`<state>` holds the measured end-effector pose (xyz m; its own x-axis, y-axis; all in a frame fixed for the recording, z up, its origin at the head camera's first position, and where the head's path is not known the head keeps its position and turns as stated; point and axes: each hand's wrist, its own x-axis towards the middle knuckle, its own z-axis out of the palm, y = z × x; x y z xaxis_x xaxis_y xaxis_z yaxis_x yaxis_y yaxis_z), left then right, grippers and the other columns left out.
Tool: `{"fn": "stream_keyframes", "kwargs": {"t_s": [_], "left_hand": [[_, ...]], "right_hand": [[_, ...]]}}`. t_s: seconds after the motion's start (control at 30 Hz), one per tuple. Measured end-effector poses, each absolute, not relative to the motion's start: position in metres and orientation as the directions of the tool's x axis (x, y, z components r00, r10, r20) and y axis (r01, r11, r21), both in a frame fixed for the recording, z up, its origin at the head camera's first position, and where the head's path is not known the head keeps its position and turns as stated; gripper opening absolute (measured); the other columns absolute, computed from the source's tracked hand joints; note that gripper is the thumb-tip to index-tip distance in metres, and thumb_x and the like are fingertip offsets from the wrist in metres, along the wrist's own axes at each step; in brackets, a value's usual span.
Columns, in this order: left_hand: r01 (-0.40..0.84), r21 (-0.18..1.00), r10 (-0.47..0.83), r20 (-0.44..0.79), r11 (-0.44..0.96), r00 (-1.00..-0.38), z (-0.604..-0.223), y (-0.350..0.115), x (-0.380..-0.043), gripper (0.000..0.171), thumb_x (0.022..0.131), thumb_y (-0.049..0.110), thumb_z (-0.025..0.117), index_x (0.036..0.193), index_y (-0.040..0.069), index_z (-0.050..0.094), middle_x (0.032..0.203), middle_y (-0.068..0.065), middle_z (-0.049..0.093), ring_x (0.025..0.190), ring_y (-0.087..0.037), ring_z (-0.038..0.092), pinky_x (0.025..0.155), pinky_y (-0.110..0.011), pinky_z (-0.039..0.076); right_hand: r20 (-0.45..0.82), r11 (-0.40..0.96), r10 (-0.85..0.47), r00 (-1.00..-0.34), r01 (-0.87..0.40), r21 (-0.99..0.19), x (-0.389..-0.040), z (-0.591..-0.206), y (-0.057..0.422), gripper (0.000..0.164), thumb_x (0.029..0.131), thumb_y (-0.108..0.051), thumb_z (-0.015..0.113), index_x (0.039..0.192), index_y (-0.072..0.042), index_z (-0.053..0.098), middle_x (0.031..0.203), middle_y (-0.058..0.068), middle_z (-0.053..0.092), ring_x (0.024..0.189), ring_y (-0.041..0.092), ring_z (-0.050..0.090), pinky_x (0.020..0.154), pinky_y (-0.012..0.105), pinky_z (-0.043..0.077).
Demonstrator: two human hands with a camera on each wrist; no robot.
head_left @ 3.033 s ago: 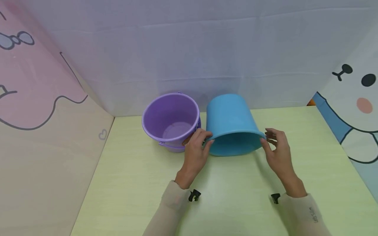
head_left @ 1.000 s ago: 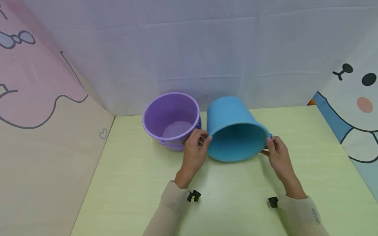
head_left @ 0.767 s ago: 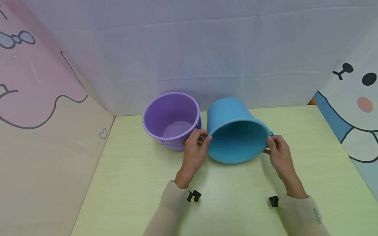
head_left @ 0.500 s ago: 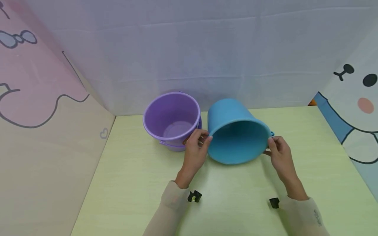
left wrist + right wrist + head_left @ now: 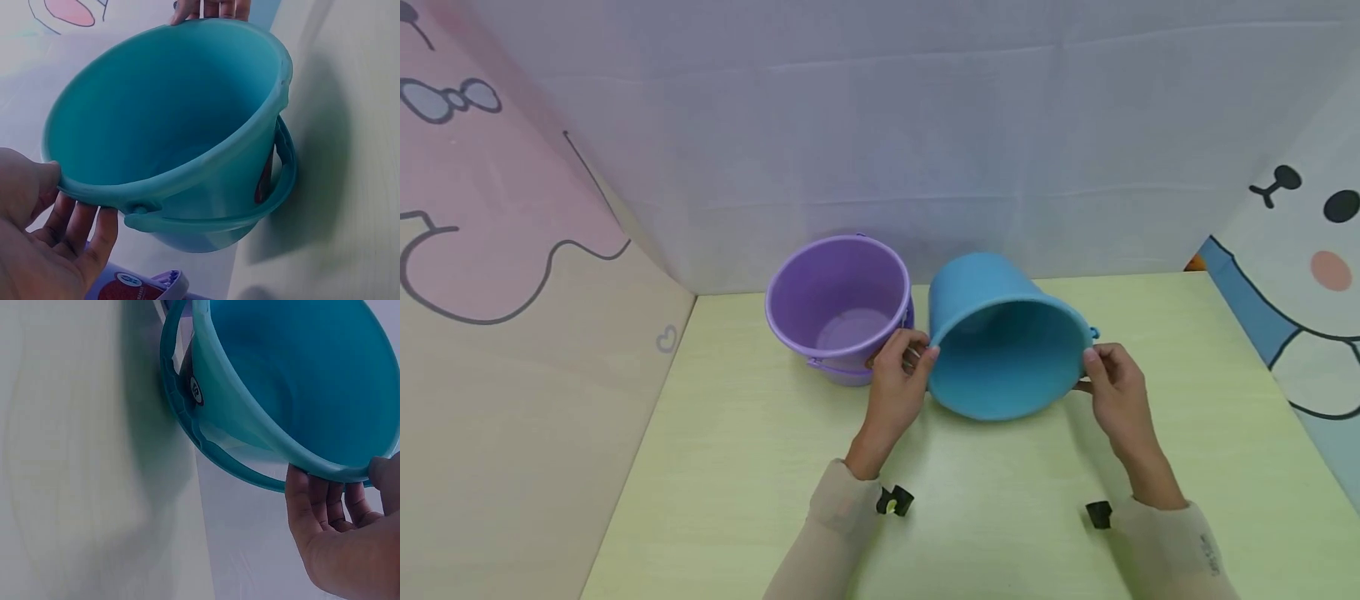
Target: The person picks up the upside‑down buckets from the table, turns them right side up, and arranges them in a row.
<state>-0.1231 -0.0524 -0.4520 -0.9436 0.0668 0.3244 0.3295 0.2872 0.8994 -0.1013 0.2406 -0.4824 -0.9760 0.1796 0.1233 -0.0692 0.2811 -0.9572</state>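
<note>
A blue bucket (image 5: 1000, 358) is tipped on its side in the head view, its mouth facing the person and its inside bare. My left hand (image 5: 897, 379) pinches the rim on the left, thumb inside and fingers under the outer edge, as the left wrist view shows. On the opposite side my right hand (image 5: 1116, 396) pinches the rim near a handle lug. The bucket's handle (image 5: 284, 181) hangs along its underside, and a dark red label shows beside it. Just left of it, a purple bucket (image 5: 838, 296) stands upright, close behind my left fingers.
The pale green-yellow table (image 5: 737, 467) lies under both buckets. A whitish cloth wall (image 5: 880, 125) rises right behind them. Cartoon-printed panels stand on the left (image 5: 512, 250) and right (image 5: 1300, 317).
The blue bucket's mouth has swung upward and opens more toward the person, its rim now lower in front. My right hand has gone from loosely touching to pinching the rim; the purple bucket stays put.
</note>
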Motion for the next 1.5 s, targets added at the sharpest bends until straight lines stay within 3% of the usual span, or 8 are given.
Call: {"fn": "stream_keyframes", "kwargs": {"t_s": [0.33, 0.57, 0.87, 1.23, 1.5], "left_hand": [[0.312, 0.924, 0.052, 0.308, 0.221, -0.950, -0.450, -0.051, -0.124, 0.010, 0.103, 0.006, 0.068, 0.108, -0.002, 0.065, 0.096, -0.016, 0.064, 0.078, -0.013, 0.057, 0.069, -0.023, 0.050], [0.275, 0.951, 0.033, 0.273, 0.145, -0.962, -0.447, -0.050, -0.125, 0.010, 0.103, 0.005, 0.067, 0.107, -0.005, 0.064, 0.094, -0.019, 0.063, 0.074, -0.011, 0.053, 0.070, -0.023, 0.046], [0.199, 0.977, 0.000, 0.199, 0.080, -0.980, -0.445, -0.050, -0.127, 0.013, 0.104, 0.004, 0.065, 0.109, -0.008, 0.062, 0.093, -0.013, 0.060, 0.075, -0.010, 0.056, 0.061, -0.024, 0.059], [0.142, 0.989, -0.047, 0.144, 0.032, -0.988, -0.442, -0.046, -0.127, 0.015, 0.104, 0.005, 0.066, 0.111, -0.009, 0.064, 0.097, -0.016, 0.063, 0.073, -0.010, 0.058, 0.059, -0.023, 0.059], [0.126, 0.992, -0.049, 0.126, 0.004, -0.991, -0.441, -0.044, -0.123, 0.019, 0.104, 0.002, 0.064, 0.118, -0.010, 0.064, 0.106, -0.020, 0.063, 0.081, -0.012, 0.061, 0.066, -0.023, 0.059]], "right_hand": [[0.132, 0.346, 0.258, -0.957, -0.036, -0.938, -0.106, -0.465, 0.240, 0.033, 0.114, -0.023, 0.048, 0.124, 0.008, 0.055, 0.100, -0.018, 0.059, 0.088, 0.001, 0.060, 0.073, 0.011, 0.055], [0.151, 0.333, 0.239, -0.959, -0.065, -0.941, -0.106, -0.460, 0.243, 0.023, 0.114, -0.024, 0.048, 0.124, -0.006, 0.058, 0.108, -0.015, 0.059, 0.094, 0.003, 0.061, 0.077, 0.010, 0.055], [0.117, 0.276, 0.171, -0.978, -0.067, -0.959, -0.101, -0.465, 0.241, 0.026, 0.115, -0.021, 0.046, 0.131, -0.003, 0.052, 0.111, -0.015, 0.061, 0.095, 0.000, 0.064, 0.079, 0.013, 0.058], [0.120, 0.253, 0.233, -0.965, -0.059, -0.966, -0.101, -0.460, 0.241, 0.018, 0.113, -0.020, 0.051, 0.126, -0.010, 0.057, 0.108, -0.012, 0.062, 0.092, 0.002, 0.065, 0.075, 0.014, 0.058], [0.105, 0.250, 0.264, -0.959, -0.037, -0.967, -0.103, -0.452, 0.240, 0.015, 0.112, -0.020, 0.052, 0.124, -0.013, 0.058, 0.106, -0.010, 0.062, 0.089, 0.002, 0.066, 0.074, 0.014, 0.059]]}}
